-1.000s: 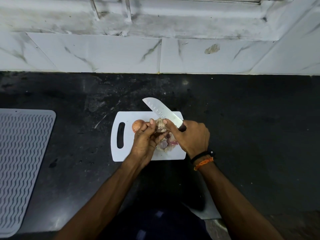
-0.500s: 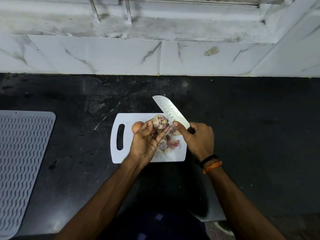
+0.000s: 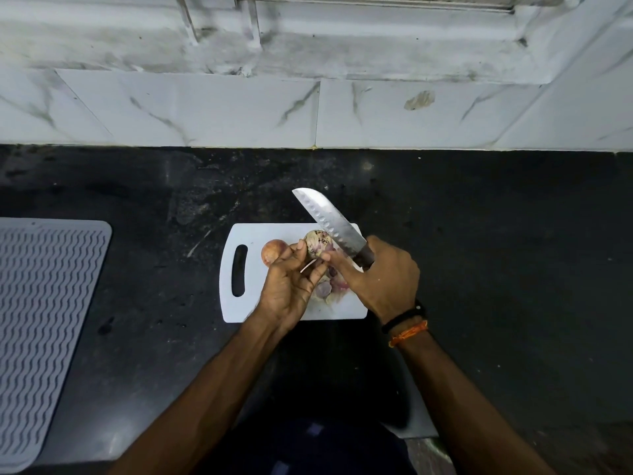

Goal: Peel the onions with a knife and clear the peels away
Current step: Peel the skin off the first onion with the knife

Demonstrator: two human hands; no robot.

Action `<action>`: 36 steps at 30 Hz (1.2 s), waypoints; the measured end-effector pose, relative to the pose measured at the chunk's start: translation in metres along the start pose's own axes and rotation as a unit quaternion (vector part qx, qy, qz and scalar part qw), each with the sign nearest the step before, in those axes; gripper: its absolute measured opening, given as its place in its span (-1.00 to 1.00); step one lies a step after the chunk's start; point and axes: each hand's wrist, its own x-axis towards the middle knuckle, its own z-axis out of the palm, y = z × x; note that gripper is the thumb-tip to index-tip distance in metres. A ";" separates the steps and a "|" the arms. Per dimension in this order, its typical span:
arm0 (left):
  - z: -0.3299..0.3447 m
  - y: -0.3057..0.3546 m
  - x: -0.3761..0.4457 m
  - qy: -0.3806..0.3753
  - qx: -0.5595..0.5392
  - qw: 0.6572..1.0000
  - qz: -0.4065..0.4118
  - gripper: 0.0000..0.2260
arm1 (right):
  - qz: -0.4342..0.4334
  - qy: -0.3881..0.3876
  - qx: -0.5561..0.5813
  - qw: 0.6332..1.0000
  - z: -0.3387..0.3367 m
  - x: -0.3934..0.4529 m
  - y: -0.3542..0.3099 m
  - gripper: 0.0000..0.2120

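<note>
My left hand (image 3: 291, 286) holds a partly peeled onion (image 3: 317, 245) in its fingertips above the white cutting board (image 3: 251, 234). My right hand (image 3: 383, 279) grips the dark handle of a broad knife (image 3: 329, 221), blade pointing up and left, its edge against the onion's right side. My right thumb touches the onion. A second, unpeeled brown onion (image 3: 272, 257) lies on the board left of my left hand. A heap of pink and pale peels (image 3: 330, 289) lies on the board under both hands.
The board sits on a black stone counter (image 3: 479, 234). A grey ribbed drying mat (image 3: 44, 320) lies at the far left. A white marble-tiled wall (image 3: 308, 111) rises behind the counter.
My right hand and knife swung out to the right, then came back against the onion. My left hand turned the onion so more of it shows.
</note>
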 end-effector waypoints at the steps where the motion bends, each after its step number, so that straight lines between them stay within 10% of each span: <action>1: 0.000 -0.001 0.000 0.004 -0.002 1.000 -0.004 -0.71 | 0.000 0.004 -0.008 1.000 0.001 0.000 -0.001 -0.32; 22: -0.004 -0.002 0.000 0.018 -0.003 0.999 -0.027 -0.77 | 0.075 0.015 -0.024 0.997 -0.004 0.016 -0.001 -0.44; 36: 0.000 -0.002 -0.002 0.023 0.033 0.999 -0.021 -0.86 | -0.022 -0.018 0.000 1.000 -0.001 0.007 -0.001 -0.53</action>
